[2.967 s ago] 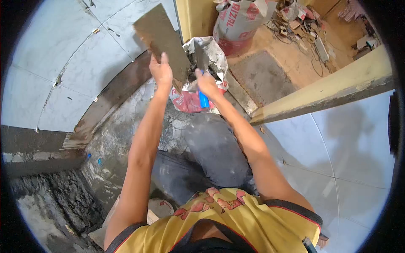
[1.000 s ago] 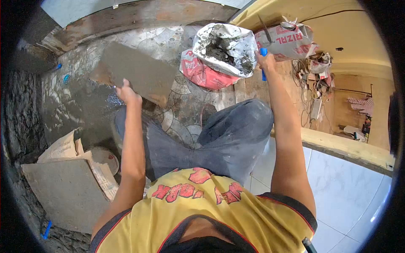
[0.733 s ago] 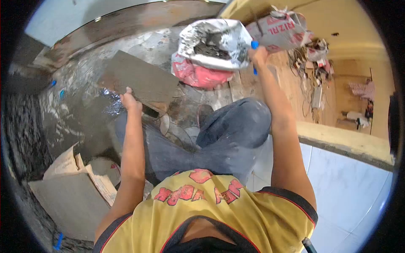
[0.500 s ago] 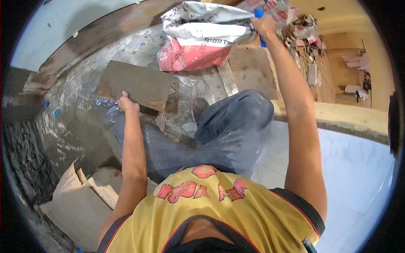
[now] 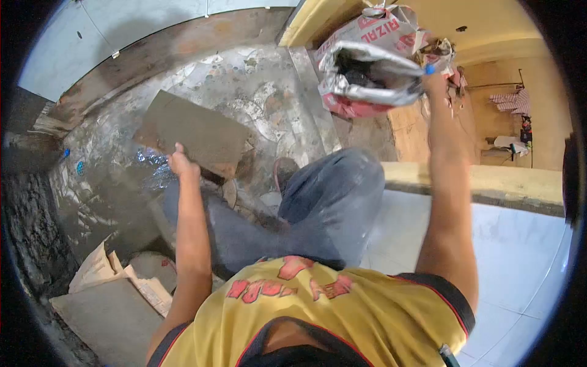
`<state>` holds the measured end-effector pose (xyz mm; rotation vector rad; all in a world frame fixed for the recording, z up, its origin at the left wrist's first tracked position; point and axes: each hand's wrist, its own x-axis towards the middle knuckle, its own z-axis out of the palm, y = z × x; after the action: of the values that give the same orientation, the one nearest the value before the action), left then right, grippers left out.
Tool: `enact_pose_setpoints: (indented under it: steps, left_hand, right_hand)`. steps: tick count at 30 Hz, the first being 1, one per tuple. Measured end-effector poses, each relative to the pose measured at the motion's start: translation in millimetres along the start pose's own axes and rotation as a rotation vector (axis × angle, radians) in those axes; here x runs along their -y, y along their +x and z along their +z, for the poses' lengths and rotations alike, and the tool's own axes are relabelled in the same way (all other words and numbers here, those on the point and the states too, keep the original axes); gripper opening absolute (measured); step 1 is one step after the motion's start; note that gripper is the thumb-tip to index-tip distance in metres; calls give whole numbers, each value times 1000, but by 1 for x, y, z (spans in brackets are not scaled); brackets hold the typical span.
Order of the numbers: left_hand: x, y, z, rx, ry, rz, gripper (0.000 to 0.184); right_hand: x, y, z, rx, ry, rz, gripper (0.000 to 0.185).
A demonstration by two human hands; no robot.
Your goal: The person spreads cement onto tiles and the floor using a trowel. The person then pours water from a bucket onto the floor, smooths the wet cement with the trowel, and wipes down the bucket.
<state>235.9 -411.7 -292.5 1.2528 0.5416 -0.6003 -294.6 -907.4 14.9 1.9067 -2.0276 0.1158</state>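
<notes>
My left hand [image 5: 182,164] grips the near edge of a rectangular tile [image 5: 192,131], its dull grey-brown face up, tilted over the rough floor. Out at the upper right, my right hand [image 5: 435,85] is closed at the right end of a white and red plastic sack [image 5: 342,101], whose mouth gapes toward me with a dark inside. A blue piece [image 5: 430,69], like a handle end, shows at the same hand; the rest of it is hidden. Motion smears the right fingers a little.
A second red and white sack [image 5: 382,30] stands behind. At lower left, another tile [image 5: 110,318] lies by torn cardboard [image 5: 95,269]. A yellow-edged ledge [image 5: 489,183] borders white tiles [image 5: 513,244] on my right. Clothes [image 5: 512,101] hang in the far room.
My right hand has carried the sack right and away from the floor ahead of me, and its mouth now faces me. The tile in my left hand has barely moved.
</notes>
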Motion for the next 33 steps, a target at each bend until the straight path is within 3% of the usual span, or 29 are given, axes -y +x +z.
enact_pose_setpoints:
  steps: [3,5,7,11,14,16,17,18,20,23,24,27,30,33]
  left_hand:
    - [-28,-33,-1,4,-65,-28,50]
    - [-30,-29,-10,66,-50,70,48]
    - [-28,-22,-20,102,-39,88,45]
    - [-14,13,-32,105,-153,-27,37]
    - [-17,23,-20,23,-201,17,34]
    - [-34,22,-3,7,-149,78,34]
    - [-47,22,0,20,-91,103,35]
    - [-61,19,-3,30,-30,126,35]
    - [-100,4,-1,-54,27,107,36]
    - [-118,6,-7,-142,45,184,36]
    - [-121,11,-16,-170,43,231,36]
    - [-125,30,-66,-134,-56,185,36]
    - [-143,7,-74,-187,-100,138,37]
    - [-143,19,-78,-105,-71,266,38]
  right_hand:
    - [25,-61,46,124,53,26,37]
    - [57,-80,27,108,111,54,38]
    - [45,-65,43,143,137,55,42]
    - [90,-86,7,-43,549,-123,45]
    - [148,-111,34,88,503,-346,43]
    - [188,-141,73,256,400,-700,46]
    - [214,-162,61,558,274,-669,58]
    - [232,-180,74,572,157,-646,61]
    - [259,-199,93,892,331,-418,59]
    - [290,-205,214,555,458,-385,52]
    - [303,-210,222,727,587,-236,53]
    - [335,-219,313,444,424,-449,49]
    - [336,-295,283,143,415,-709,47]
    - [348,-291,257,186,633,-551,43]
